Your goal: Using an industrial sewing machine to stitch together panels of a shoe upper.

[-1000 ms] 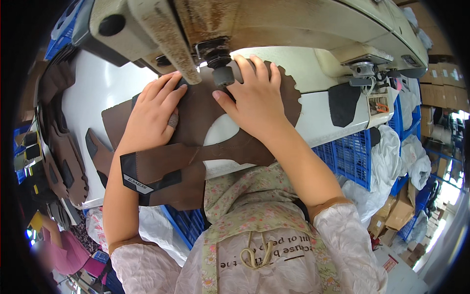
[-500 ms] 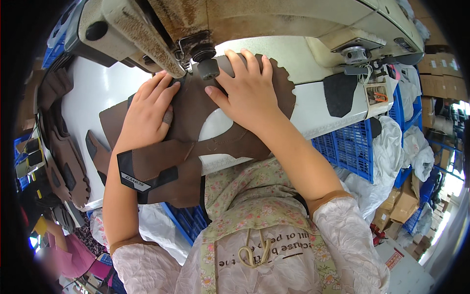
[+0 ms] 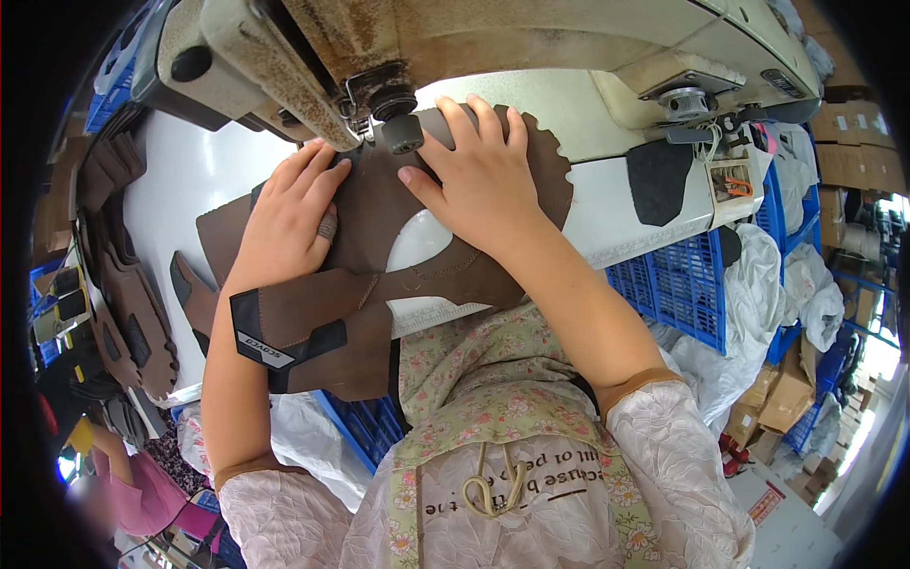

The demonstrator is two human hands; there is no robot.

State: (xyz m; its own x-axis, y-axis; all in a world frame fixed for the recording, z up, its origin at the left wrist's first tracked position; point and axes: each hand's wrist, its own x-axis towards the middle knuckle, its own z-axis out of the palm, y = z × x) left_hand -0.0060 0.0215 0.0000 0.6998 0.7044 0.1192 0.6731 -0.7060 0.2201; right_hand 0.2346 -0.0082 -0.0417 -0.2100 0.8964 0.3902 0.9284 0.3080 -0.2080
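Observation:
A brown leather-like shoe upper piece (image 3: 365, 218) with black patches lies flat under the head of a sewing machine (image 3: 474, 38). My left hand (image 3: 294, 204), a ring on one finger, rests on its left part with the fingertips close to the presser foot (image 3: 360, 128). Spread over the right part of the piece is my right hand (image 3: 479, 171), fingers stretched out, just right of the dark roller (image 3: 403, 133). The lower flap of the upper hangs over my left forearm and past the table's near edge. Its underside is hidden.
On the white table (image 3: 180, 180), a stack of brown pieces (image 3: 128, 313) lies at the left. A black cut piece (image 3: 657, 180) sits at the right beside a small tray (image 3: 732, 180). Blue crates (image 3: 678, 289) and white plastic bags (image 3: 754, 284) stand below; another person (image 3: 142, 484) is at lower left.
Almost nothing differs. The whole view has shifted very slightly; both hands stay in the same places on the brown shoe upper.

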